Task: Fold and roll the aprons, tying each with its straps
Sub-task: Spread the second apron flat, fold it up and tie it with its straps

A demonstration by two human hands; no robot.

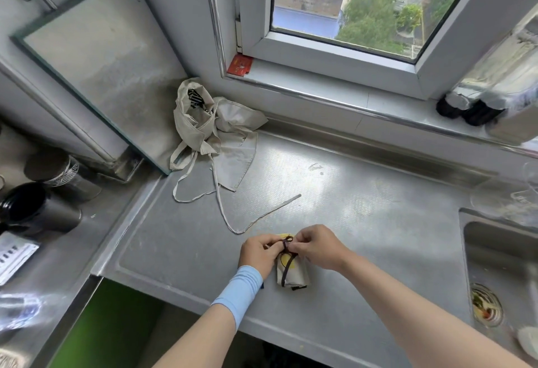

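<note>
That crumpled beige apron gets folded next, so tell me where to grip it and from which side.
Probably pinch the crumpled beige cloth apron by its flat lower panel, coming from the near side of the stainless steel counter. That panel lies spread toward you, while the bunched top is heaped into the back corner under the white window sill, blocking the far side.
</note>
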